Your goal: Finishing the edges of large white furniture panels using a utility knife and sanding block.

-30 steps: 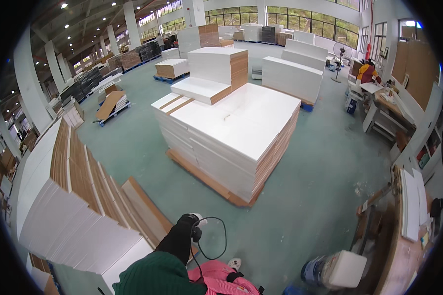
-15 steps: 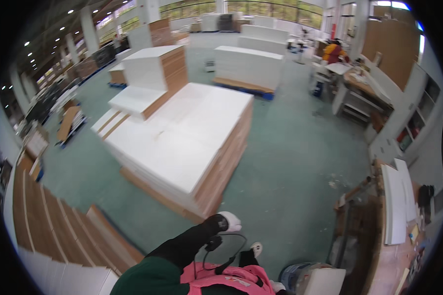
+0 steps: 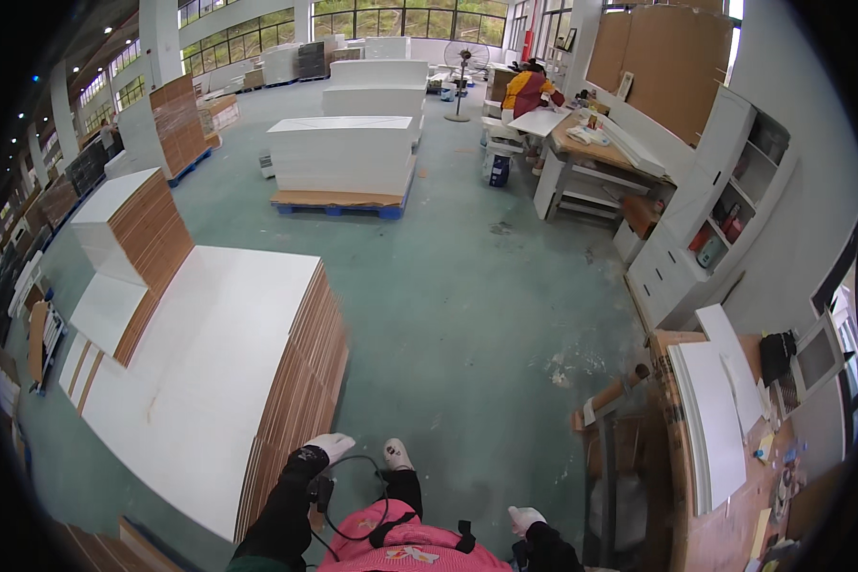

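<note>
Stacked rectangular white boards [image 3: 205, 353], smooth, faintly glossy, with matt brown wood-like edges [image 3: 300, 381]; smooth, scuffed green floor [image 3: 467, 315]; matt pink cloth garment [image 3: 443, 550].

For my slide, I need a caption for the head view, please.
Left hand beside a stack of white-topped boards, right hand nearer a cluttered workbench, above a green floor.

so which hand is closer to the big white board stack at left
Left. The left hand is close beside the white board stack; the right hand is farther right, beyond the pink garment.
</note>
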`<state>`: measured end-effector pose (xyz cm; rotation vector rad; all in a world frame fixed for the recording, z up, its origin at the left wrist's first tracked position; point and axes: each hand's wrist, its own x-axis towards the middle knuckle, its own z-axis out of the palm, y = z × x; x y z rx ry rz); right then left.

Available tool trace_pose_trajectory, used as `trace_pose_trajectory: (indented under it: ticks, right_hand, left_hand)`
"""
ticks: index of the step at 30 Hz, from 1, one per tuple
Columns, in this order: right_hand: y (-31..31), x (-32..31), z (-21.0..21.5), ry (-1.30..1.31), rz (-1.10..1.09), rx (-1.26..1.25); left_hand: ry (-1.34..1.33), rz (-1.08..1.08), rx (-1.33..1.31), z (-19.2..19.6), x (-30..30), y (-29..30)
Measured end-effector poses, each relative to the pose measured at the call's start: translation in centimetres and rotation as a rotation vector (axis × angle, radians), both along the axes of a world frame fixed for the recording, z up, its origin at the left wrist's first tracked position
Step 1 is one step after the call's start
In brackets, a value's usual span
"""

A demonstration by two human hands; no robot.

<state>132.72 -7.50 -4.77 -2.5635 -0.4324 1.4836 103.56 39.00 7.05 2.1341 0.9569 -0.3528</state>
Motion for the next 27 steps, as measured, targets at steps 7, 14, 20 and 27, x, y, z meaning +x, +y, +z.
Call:
trace_pose_trajectory:
  ticks: [7, 14, 20, 27]
  right_hand:
    - [15.4, 6.3, -0.4, 0.02, 0.132, -0.052]
    - [33.9, 19.8, 0.6, 0.009, 0.046, 0.105]
    - [44.4, 29.8, -0.5, 0.078, 0.079, -0.033]
    - [63.2, 44.3, 0.6, 0.071, 0.237, -0.059]
  left_hand:
    - [0.169, 0.134, -0.271, -9.9, 12.6, 16.5]
    - [0.053, 0.205, -0.48, -9.3, 26.0, 29.2]
    - [0.087, 0.22, -0.424, -9.1, 39.3, 37.4]
    - [-0.008, 0.235, -0.46, -15.9, 41.8, 49.3]
